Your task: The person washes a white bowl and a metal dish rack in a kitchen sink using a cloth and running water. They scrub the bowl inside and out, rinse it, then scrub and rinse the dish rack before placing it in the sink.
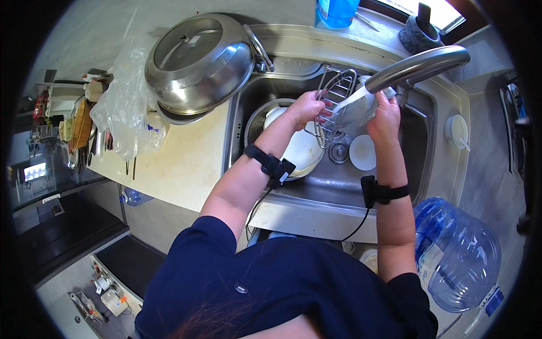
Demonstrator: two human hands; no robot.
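Over the sink (344,189), my left hand (309,111) is closed on the side of a metal wire rack (339,90). The rack is tilted up on edge. A white stream of water (352,99) runs from the faucet (420,65) beside it. My right hand (385,120) grips a pale grey, mesh-textured thing (361,113) just right of the rack; its exact kind is unclear. Below the hands, white dishes (302,150) sit in a round metal basin (253,127). A small white bowl (362,152) lies beside the drain (339,152).
A large domed steel pot (203,70) stands on the counter (186,164) at left, next to a clear plastic bag (127,101). A big water bottle (460,254) is at right. A blue container (337,12) and a dark cup (419,37) stand by the window.
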